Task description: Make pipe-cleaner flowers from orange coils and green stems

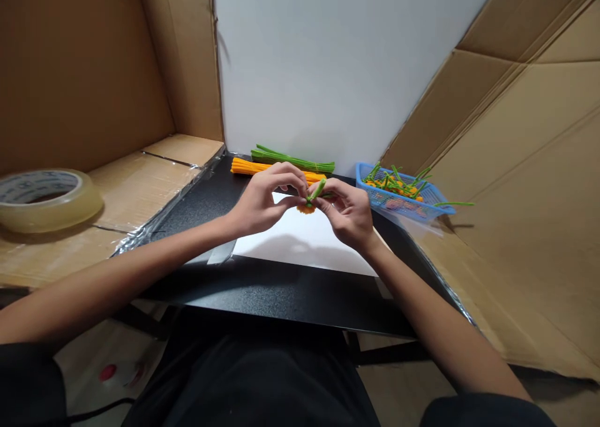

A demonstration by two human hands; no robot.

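Note:
Between my two hands is a small pipe-cleaner flower (307, 209) with an orange head and a green stem sticking up. My left hand (274, 197) pinches it from the left with thumb and fingertips. From the other side my right hand (345, 211) is closed on the green part. Both hands are held above a white sheet of paper (295, 242) on the black table. The fingers cover part of the green piece. Just behind the hands lie a bundle of orange pipe cleaners (248, 166) and a bundle of green pipe cleaners (295, 158).
A blue plastic basket (398, 203) at the right holds several orange and green pieces. A large roll of clear tape (49, 199) lies on cardboard at the left. Cardboard walls (525, 195) flank the black table (262, 289). A red-capped bottle (117, 374) is below, left.

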